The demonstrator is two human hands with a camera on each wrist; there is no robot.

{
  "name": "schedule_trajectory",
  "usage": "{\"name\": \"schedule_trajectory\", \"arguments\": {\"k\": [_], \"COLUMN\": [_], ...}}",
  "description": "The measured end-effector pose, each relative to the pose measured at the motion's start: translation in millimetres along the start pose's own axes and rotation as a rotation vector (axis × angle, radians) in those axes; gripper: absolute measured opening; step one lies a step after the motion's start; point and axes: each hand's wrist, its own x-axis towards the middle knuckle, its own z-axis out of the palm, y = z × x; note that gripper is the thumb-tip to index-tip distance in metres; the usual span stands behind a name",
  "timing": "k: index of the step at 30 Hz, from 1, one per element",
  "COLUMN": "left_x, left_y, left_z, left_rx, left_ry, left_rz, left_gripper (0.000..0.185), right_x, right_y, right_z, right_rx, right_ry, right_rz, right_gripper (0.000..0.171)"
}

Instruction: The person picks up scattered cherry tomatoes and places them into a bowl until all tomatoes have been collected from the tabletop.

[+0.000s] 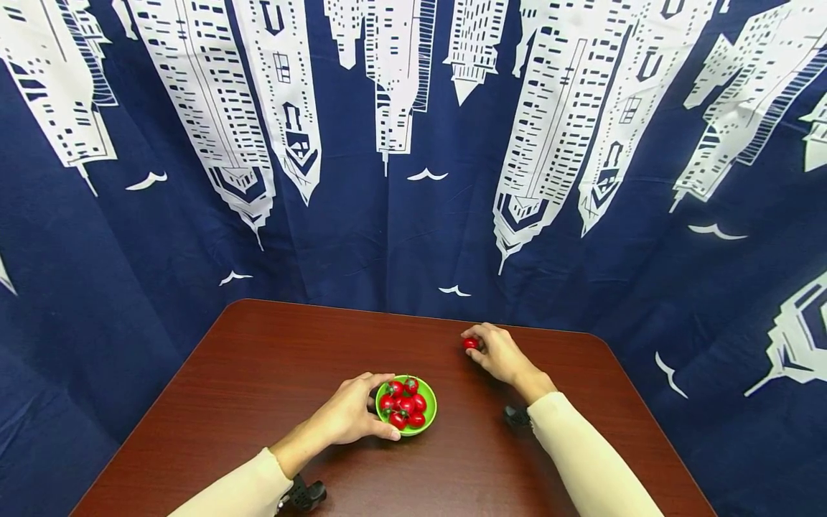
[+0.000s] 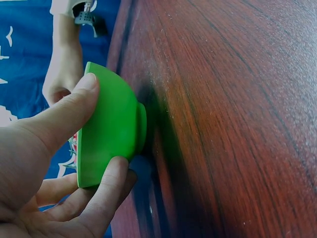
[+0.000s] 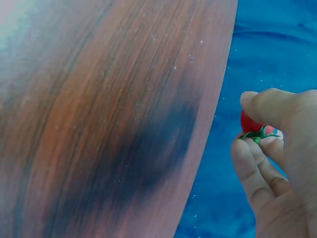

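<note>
A small green bowl [image 1: 431,411] holds several red cherry tomatoes [image 1: 405,404] with green stems. My left hand [image 1: 352,409] grips it from the left, thumb on the near side and fingers round the far side. In the left wrist view the bowl [image 2: 111,124] shows its outer wall and foot close to the tabletop; whether they touch I cannot tell. Farther back and to the right, my right hand [image 1: 500,355] pinches a single cherry tomato [image 1: 470,344] between thumb and fingers. This tomato [image 3: 250,124] appears in the right wrist view with its green stem, partly hidden by the fingers.
The brown wooden table [image 1: 278,359] has rounded far corners, and the right hand is near its far edge. Behind it hangs a dark blue curtain [image 1: 349,244] printed with white buildings and birds. Small black devices [image 1: 309,495] are strapped at both wrists.
</note>
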Motion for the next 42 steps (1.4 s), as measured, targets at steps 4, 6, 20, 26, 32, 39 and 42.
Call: {"name": "schedule_trajectory", "arguments": {"k": [4, 6, 20, 26, 32, 39, 42], "left_x": [-0.6, -0.7, 0.8, 1.9, 2.6, 0.8, 0.4], "left_y": [0.3, 0.4, -1.9, -1.6, -0.4, 0.6, 0.2], "left_z": [-1.0, -1.0, 1.1, 1.7, 0.0, 1.2, 1.1], "left_rx": [0.009, 0.014, 0.012, 0.010, 0.017, 0.003, 0.002], "left_ry": [0.000, 0.002, 0.007, 0.009, 0.017, 0.007, 0.008], "left_rz": [-0.007, -0.009, -0.011, -0.012, -0.007, -0.011, -0.015], "left_gripper": [0.101, 0.101, 0.101, 0.102, 0.102, 0.102, 0.102], "right_x": [-5.4, -8.1, -21.3, -26.0, -28.3, -34.3, -35.8], "right_y": [-7.0, -10.8, -42.6, -55.0, -66.8, -76.4, -81.2], "right_z": [-4.6, -6.9, -13.7, -18.2, -21.8, -22.8, -22.3], "right_rx": [0.007, 0.009, 0.025, 0.040, 0.052, 0.055, 0.063], "right_ry": [0.016, 0.024, 0.051, 0.069, 0.084, 0.109, 0.109], "right_rz": [-0.023, -0.039, -0.140, -0.166, -0.175, -0.208, -0.214], "right_gripper": [0.029, 0.029, 0.032, 0.032, 0.033, 0.035, 0.036]}}
